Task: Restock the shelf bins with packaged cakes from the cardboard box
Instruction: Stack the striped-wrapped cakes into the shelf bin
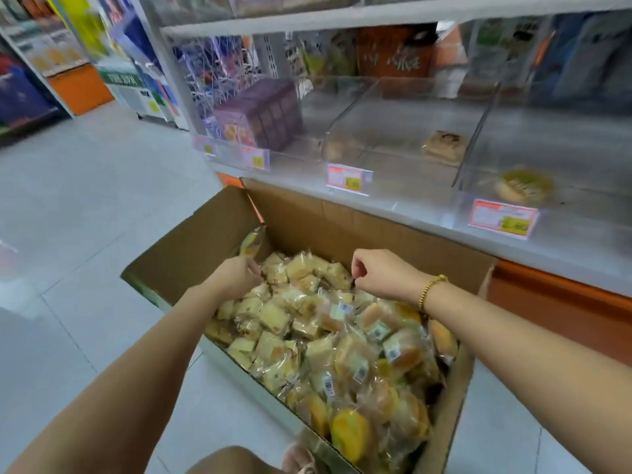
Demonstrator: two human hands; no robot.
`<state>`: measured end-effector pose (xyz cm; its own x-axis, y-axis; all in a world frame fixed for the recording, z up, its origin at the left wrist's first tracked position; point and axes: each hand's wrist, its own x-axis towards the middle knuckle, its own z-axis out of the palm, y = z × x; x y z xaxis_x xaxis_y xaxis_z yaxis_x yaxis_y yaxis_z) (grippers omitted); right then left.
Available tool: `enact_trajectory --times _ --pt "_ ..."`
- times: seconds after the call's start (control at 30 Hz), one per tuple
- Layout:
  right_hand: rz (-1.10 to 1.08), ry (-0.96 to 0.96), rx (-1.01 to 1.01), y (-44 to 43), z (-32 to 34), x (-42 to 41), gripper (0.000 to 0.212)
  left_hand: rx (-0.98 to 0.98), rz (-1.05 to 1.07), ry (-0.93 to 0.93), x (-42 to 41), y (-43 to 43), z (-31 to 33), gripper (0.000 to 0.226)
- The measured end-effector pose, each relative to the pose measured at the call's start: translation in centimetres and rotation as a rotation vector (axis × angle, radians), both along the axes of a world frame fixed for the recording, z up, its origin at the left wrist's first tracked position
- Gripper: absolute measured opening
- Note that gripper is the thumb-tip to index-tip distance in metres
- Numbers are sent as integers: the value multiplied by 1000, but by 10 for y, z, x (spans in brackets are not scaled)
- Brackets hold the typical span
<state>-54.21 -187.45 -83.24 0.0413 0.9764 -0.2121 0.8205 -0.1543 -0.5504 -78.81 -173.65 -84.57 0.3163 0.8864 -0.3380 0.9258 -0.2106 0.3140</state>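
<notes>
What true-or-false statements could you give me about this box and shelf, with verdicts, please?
1. The box holds many wrapped cakes. True.
2. The middle bin is packed to the top. False: only one brown cake lies in it.
3. A gold bracelet is on the right wrist. True.
4. Both hands are up at the shelf. False: the left hand and the right hand are down over the cakes in the box.
5. A purple carton sits on the shelf to the left of the middle bin. True.
</notes>
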Motion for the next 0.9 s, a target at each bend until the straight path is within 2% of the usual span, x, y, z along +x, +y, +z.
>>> enact_trajectory --times 0.1,0.2,0.3,0.43,0.5,0.63,0.73,0.9 --pt "-70 6 -48 33 -27 -6 12 -3 23 -15 13 31 -6 15" --pt "-156 -3 -104 63 -59 -2 11 -30 132 -51 28 74 -26 14" --pt "-153 -48 -166 84 -91 5 9 -35 216 -87 43 107 -53 18" --pt "-24 -134 -248 100 -128 6 46 -28 290 -77 38 139 -83 22" --pt "3 -144 -283 107 -145 9 55 -23 374 -69 22 155 -101 27" --pt "-81 -164 -299 115 -167 21 49 -34 487 -42 -14 168 -136 49" --pt "-100 -205 -311 115 -173 25 41 -28 495 -77 -27 174 -159 63" --pt "-40 -249 -310 105 -170 20 37 34 442 -282 -23 194 -183 48"
